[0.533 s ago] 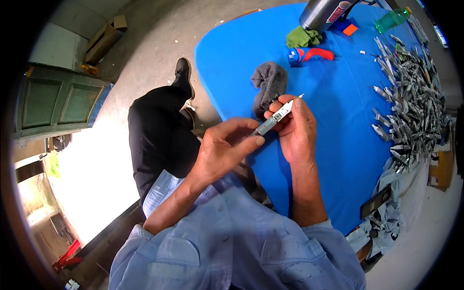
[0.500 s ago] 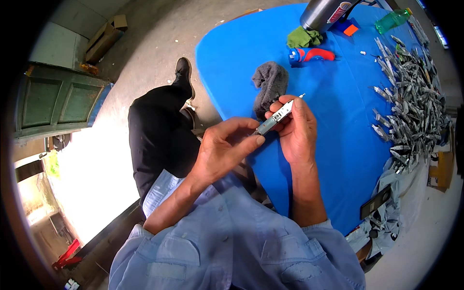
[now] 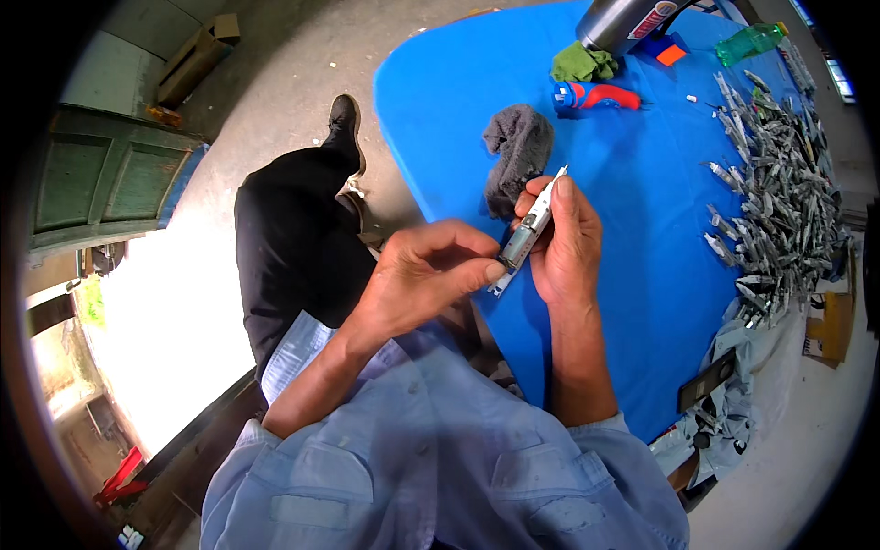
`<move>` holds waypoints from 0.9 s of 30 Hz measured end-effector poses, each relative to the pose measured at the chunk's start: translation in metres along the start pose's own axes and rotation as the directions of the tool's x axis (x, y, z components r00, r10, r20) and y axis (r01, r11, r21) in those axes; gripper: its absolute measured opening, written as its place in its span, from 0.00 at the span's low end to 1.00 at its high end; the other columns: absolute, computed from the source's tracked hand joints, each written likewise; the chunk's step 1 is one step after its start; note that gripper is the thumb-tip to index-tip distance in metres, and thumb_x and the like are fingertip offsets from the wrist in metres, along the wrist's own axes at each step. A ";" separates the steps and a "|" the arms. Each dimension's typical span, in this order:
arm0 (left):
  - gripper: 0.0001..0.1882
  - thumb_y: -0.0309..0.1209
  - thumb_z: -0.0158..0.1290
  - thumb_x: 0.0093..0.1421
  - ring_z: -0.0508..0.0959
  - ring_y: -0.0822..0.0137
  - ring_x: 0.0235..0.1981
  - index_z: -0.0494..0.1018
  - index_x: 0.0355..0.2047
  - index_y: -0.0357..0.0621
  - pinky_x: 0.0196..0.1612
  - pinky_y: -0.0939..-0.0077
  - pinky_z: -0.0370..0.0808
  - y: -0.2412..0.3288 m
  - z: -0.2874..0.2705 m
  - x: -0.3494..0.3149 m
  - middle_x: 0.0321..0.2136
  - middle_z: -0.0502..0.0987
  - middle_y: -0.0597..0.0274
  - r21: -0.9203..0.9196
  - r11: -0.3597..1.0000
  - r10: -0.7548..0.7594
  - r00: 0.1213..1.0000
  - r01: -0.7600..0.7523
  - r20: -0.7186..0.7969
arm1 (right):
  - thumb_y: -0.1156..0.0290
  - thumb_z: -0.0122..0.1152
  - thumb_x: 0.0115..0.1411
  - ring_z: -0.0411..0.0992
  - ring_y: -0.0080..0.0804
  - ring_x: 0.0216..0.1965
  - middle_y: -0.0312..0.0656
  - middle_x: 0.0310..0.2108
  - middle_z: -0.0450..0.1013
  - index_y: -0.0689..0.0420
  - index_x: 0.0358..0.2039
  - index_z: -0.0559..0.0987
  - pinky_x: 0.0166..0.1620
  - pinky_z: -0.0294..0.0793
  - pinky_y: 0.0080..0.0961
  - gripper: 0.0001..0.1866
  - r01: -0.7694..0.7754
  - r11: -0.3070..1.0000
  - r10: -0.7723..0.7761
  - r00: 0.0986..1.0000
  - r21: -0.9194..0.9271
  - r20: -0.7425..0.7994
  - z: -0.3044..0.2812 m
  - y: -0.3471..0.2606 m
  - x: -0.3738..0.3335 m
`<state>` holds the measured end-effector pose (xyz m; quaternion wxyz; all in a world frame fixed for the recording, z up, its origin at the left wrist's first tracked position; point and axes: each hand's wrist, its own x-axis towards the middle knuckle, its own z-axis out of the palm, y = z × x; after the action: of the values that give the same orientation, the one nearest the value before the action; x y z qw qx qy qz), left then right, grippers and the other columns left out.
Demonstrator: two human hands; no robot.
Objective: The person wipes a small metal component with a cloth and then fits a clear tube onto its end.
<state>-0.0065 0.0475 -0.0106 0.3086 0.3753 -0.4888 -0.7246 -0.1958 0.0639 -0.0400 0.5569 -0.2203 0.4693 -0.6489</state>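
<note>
A slim white pen-shaped electronic device with a pointed tip and a small greyish window is held over the table's near left side. My right hand grips it along its upper half, thumb on one side and fingers behind. My left hand pinches at its lower end with thumb and forefinger; its other fingers are curled under and partly hidden. Just beyond the device lies a crumpled dark grey cloth on the blue table covering.
At the right edge spreads a heap of similar grey-white devices. Farther back are a red-and-blue tool, a green cloth, a metal flask and a green bottle. A dark phone-like slab lies at the near right.
The device has tilted steeper, its tip swinging a little left and its lower end now showing past my left fingertips. Both hands stay close together around it.
</note>
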 end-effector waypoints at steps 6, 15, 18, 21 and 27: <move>0.11 0.26 0.67 0.61 0.79 0.79 0.33 0.81 0.42 0.37 0.38 0.81 0.77 0.006 0.006 -0.003 0.33 0.82 0.67 0.222 0.975 0.009 0.999 0.001 -0.045 | 0.53 0.58 0.72 0.71 0.23 0.26 0.39 0.27 0.75 0.60 0.37 0.80 0.31 0.72 0.23 0.20 0.018 1.000 -0.018 0.996 -0.004 -0.091 0.005 0.003 0.000; 0.08 0.24 0.63 0.62 0.78 0.81 0.34 0.80 0.41 0.35 0.38 0.83 0.76 -0.005 0.015 -0.006 0.31 0.81 0.68 0.112 0.993 0.037 0.999 -0.032 -0.039 | 0.54 0.59 0.71 0.66 0.19 0.24 0.36 0.23 0.71 0.59 0.31 0.78 0.28 0.65 0.20 0.20 0.077 0.996 -0.082 0.991 -0.051 -0.103 0.008 0.006 0.001; 0.07 0.23 0.62 0.63 0.77 0.81 0.35 0.80 0.41 0.35 0.39 0.83 0.75 -0.006 0.015 -0.006 0.32 0.81 0.68 0.076 0.997 0.018 0.999 -0.014 -0.051 | 0.54 0.59 0.71 0.66 0.18 0.24 0.35 0.23 0.71 0.58 0.30 0.78 0.28 0.64 0.19 0.20 0.078 0.994 -0.086 0.991 -0.074 -0.105 0.008 0.006 0.001; 0.07 0.23 0.62 0.63 0.77 0.82 0.34 0.80 0.40 0.35 0.38 0.84 0.75 -0.005 0.017 -0.006 0.32 0.81 0.69 0.052 0.999 0.011 0.999 -0.009 -0.043 | 0.54 0.59 0.71 0.65 0.17 0.23 0.35 0.22 0.71 0.58 0.29 0.78 0.27 0.63 0.19 0.20 0.083 0.993 -0.092 0.990 -0.085 -0.111 0.009 0.006 0.000; 0.05 0.23 0.62 0.63 0.76 0.82 0.33 0.80 0.39 0.36 0.38 0.83 0.74 -0.009 0.022 -0.003 0.31 0.80 0.70 0.018 0.999 0.034 0.999 -0.034 -0.041 | 0.53 0.60 0.71 0.64 0.16 0.23 0.34 0.22 0.70 0.58 0.29 0.77 0.26 0.63 0.18 0.21 0.066 0.994 -0.078 0.988 -0.090 -0.136 0.010 0.003 -0.001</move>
<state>-0.0241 0.0637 -0.0132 0.3277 0.3846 -0.4948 -0.7070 -0.1854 0.0610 -0.0379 0.4890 -0.2148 0.5259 -0.6620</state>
